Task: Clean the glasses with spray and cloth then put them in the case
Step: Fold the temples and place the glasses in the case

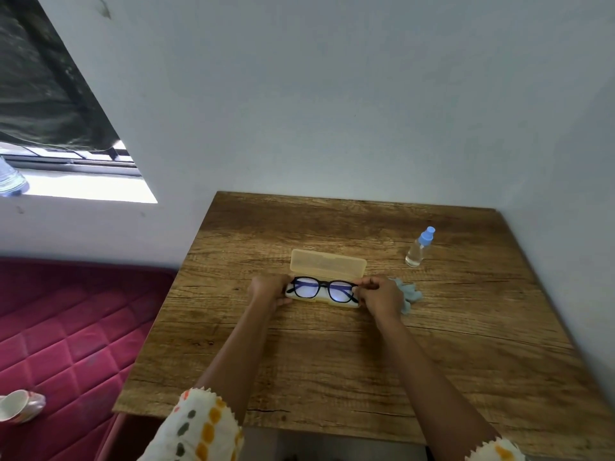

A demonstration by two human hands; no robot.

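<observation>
Black-framed glasses point(322, 289) lie over the white base of an open case point(327, 264), whose translucent yellow lid stands up behind them. My left hand point(270, 288) grips the left end of the frame. My right hand point(379, 297) pinches the right end. A crumpled light-blue cloth point(410, 292) lies on the table just right of my right hand, partly hidden by it. A small clear spray bottle point(418, 248) with a blue cap stands upright at the far right, apart from both hands.
The wooden table point(332, 361) stands against a pale wall. A red quilted mattress point(66, 327) lies to the left, with a cup point(16, 405) on it. A window point(66, 154) sits at the upper left.
</observation>
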